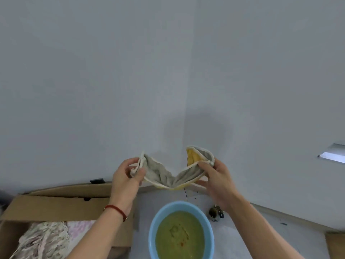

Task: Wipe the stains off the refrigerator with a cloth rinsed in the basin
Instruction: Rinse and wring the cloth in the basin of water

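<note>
A grey cloth [168, 174] with a yellow underside and a cream hem hangs stretched between both hands, sagging in the middle. My left hand [127, 176] pinches its left end; a red cord circles that wrist. My right hand [214, 176] grips the right end, where the yellow side folds outward. Directly below stands a light blue basin [155, 221] holding murky yellow-green water. The cloth is above the basin, clear of the water. No refrigerator surface can be told apart from the pale grey walls behind the cloth.
An open cardboard box [56, 204] with lacy, flowered fabric inside stands on the left. A small dark object [216, 213] lies on the grey floor right of the basin. Two pale walls meet in a corner behind. A metal fitting [332, 155] shows on the right wall.
</note>
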The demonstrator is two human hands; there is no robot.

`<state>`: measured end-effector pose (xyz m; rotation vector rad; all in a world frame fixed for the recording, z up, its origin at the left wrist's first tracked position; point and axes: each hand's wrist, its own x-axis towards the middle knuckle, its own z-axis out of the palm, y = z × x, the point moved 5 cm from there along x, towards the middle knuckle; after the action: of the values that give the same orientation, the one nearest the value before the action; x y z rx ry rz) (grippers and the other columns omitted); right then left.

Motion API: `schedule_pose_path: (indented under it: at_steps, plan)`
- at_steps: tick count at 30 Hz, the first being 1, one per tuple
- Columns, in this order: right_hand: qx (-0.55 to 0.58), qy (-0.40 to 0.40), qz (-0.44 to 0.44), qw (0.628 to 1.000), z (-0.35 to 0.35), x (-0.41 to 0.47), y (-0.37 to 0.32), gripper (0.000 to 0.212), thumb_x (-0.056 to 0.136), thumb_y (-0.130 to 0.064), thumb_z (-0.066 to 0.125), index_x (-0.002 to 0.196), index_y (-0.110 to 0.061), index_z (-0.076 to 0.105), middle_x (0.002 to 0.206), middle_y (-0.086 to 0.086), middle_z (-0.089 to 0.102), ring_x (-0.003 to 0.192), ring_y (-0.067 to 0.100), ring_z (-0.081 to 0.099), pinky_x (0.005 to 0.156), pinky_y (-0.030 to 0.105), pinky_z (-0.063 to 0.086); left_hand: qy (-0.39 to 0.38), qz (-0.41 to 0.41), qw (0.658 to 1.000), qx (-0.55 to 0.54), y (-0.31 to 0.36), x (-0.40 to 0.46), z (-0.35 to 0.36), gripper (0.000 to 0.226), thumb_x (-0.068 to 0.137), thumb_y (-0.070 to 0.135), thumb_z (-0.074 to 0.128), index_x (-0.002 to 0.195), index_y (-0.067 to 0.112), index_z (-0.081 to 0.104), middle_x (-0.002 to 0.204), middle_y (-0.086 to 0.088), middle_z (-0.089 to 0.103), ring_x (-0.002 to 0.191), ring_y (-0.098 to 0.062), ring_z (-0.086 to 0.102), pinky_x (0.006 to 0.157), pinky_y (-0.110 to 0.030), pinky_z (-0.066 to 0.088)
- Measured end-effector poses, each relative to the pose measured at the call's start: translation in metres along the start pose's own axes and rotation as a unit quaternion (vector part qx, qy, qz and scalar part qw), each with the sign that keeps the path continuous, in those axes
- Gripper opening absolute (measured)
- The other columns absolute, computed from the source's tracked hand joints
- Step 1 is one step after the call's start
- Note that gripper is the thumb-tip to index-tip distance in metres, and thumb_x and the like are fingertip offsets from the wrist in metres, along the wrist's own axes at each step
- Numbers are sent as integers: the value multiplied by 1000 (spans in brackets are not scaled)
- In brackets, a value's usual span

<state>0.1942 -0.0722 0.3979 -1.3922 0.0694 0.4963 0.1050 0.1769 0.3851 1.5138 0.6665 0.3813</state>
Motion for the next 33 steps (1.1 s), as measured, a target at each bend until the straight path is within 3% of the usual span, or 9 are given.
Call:
schedule_pose_path:
  at_steps: [4, 7, 10, 12, 18, 21, 27, 30, 33]
  plan:
    - [89, -56, 4, 994, 9, 1, -21, 39, 103, 8, 43, 127, -9, 69, 120, 24, 71, 114, 38, 70, 93, 62, 58, 18, -150, 981, 124, -29, 6, -23, 49, 83, 15, 80, 120, 22, 48, 108, -16, 65, 84, -24, 64, 74, -39, 53]
    - [49, -120, -36, 991, 34, -2, -39, 46, 101, 15, 36, 132, -4, 64, 122, 27, 70, 113, 43, 70, 96, 56, 59, -65, -85, 963, 246, -11, -8, -8, 61, 78, 27, 85, 128, 25, 50, 124, -3, 55, 101, -14, 61, 92, -35, 51]
    - [-59, -144, -87, 984, 52, -1, -54, 41, 99, 13, 44, 130, -5, 63, 120, 26, 70, 111, 42, 71, 95, 58, 59, -205, 22, 967, 148, 36, -27, 35, 51, 85, 37, 80, 130, 35, 55, 123, 11, 66, 112, -4, 64, 95, -27, 52]
    - [-134, -108, -129, 977, 54, 0, -67, 33, 98, 7, 55, 125, -9, 65, 113, 19, 74, 104, 34, 74, 91, 56, 61, -242, 15, 968, 63, 54, -32, 56, 48, 85, 30, 81, 127, 28, 58, 111, -1, 75, 97, -17, 74, 86, -40, 62]
    - [-224, -92, -173, 955, 41, 0, -92, 40, 95, 0, 66, 129, -20, 63, 111, 2, 75, 106, 18, 72, 96, 43, 60, -196, 13, 980, 16, 72, -37, 69, 51, 78, 29, 86, 119, 25, 56, 101, -9, 73, 81, -23, 74, 67, -32, 60]
    - [-269, -99, -178, 941, 37, 1, -100, 40, 95, -1, 68, 129, -22, 65, 109, -2, 76, 105, 14, 72, 97, 40, 58, -213, 0, 974, 78, 69, -31, 69, 39, 78, 34, 87, 102, 18, 61, 73, -3, 62, 63, -17, 60, 60, -31, 49]
    - [-179, -98, -140, 969, 30, 9, -103, 35, 93, -11, 77, 126, -14, 68, 109, 7, 78, 106, 22, 74, 99, 40, 59, -220, 124, 950, 183, 84, -21, 72, 19, 94, 36, 71, 82, 21, 67, 81, 2, 71, 79, -18, 67, 78, -37, 57]
    - [-90, -115, -102, 984, 26, 8, -101, 73, 80, -36, 88, 141, -17, 53, 120, 9, 75, 112, 22, 73, 102, 38, 56, -198, 118, 968, 96, 92, -26, 79, 18, 104, 24, 57, 97, 12, 68, 94, -8, 75, 90, -24, 74, 82, -45, 63]
    - [-201, -62, -69, 975, 31, -3, -74, 89, 65, -64, 88, 134, -22, 51, 117, -2, 71, 106, 12, 71, 96, 35, 58, -164, 91, 979, 75, 91, -25, 86, 23, 107, 21, 50, 101, 9, 68, 95, -8, 76, 87, -21, 76, 78, -44, 64]
